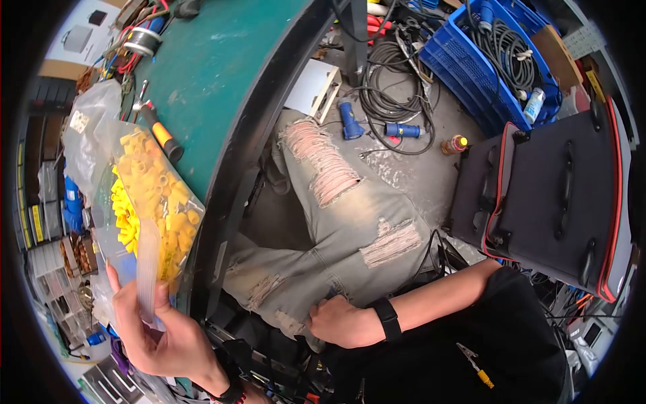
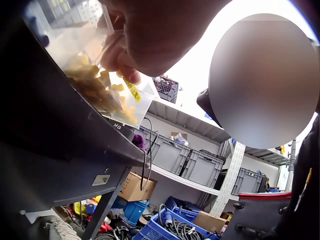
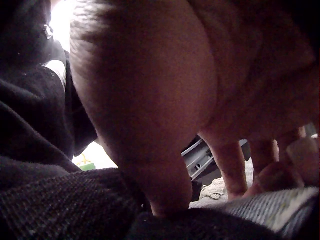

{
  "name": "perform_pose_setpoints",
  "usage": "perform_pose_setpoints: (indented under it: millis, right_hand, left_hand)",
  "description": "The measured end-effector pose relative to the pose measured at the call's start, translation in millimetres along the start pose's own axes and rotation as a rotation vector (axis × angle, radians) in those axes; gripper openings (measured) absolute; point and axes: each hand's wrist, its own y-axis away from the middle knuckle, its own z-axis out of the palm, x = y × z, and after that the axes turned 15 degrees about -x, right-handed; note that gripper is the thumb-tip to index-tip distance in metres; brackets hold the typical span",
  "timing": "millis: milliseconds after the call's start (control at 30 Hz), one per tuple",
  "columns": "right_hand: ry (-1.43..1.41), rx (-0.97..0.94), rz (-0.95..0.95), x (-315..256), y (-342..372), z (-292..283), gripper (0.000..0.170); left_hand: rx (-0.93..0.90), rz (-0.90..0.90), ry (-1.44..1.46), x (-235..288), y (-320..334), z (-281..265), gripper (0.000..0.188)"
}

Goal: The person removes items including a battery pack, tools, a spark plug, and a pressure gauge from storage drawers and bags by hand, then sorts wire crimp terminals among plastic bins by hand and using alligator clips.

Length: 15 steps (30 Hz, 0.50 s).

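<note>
My left hand [image 1: 168,340] pinches a clear plastic bag [image 1: 147,273] by its whitish top strip, thumb on one side and fingers on the other. Many small yellow sleeve-like caps [image 1: 128,212] fill the bag, which is over the near edge of the green tabletop [image 1: 215,60]. In the left wrist view, a yellow label [image 2: 132,90] shows on the bag just below the fingers. On the lap, my right hand [image 1: 343,323] rests with loosely bent fingers touching the ripped jeans [image 1: 363,229]. Nothing shows in its grip.
Beside the bag lie an orange-and-black handled tool [image 1: 163,137] and a wire spool [image 1: 142,42]. The table's black edge [image 1: 232,128] runs beside the legs. On the floor are coiled cable [image 1: 383,94], blue connectors [image 1: 350,121], a blue crate [image 1: 457,74] and a dark case [image 1: 538,195].
</note>
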Motion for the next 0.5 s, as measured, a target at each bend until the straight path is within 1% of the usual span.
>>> perform_pose_setpoints:
  millis: [133, 200, 233, 300, 333, 400, 433, 500]
  right_hand:
    - [-0.009, 0.024, 0.023, -1.6, -3.0, 2.0, 0.030]
    - [-0.023, 0.025, 0.025, -1.8, -2.8, 1.6, 0.029]
    - [-0.027, 0.017, 0.019, -1.4, -2.5, 1.1, 0.029]
    - [-0.029, 0.006, 0.014, -0.8, -2.6, -1.2, 0.028]
    - [-0.026, -0.014, 0.004, -0.9, -2.5, -2.0, 0.028]
    - [-0.040, -0.002, -0.003, 0.2, -2.0, -1.2, 0.027]
    - [-0.053, 0.006, -0.010, 1.5, -2.1, -0.8, 0.026]
    - [-0.075, 0.010, -0.017, 2.3, -5.1, 6.3, 0.028]
  left_hand:
    - [0.011, 0.084, 0.016, -5.4, 4.1, 3.2, 0.005]
    - [0.041, 0.152, -0.020, -11.5, 5.4, 2.4, 0.017]
    - [0.041, 0.161, -0.015, -11.2, 4.3, 2.6, 0.017]
    - [0.047, 0.080, -0.053, -9.5, 1.5, 1.8, 0.018]
    - [0.049, 0.084, -0.054, -7.8, -0.7, 2.2, 0.018]
    - [-0.022, 0.135, -0.144, -3.5, -8.2, 5.0, 0.019]
    - [-0.012, 0.137, -0.149, 0.1, -10.8, 7.7, 0.019]
    - [-0.001, 0.138, -0.024, 9.9, -15.1, 14.8, 0.004]
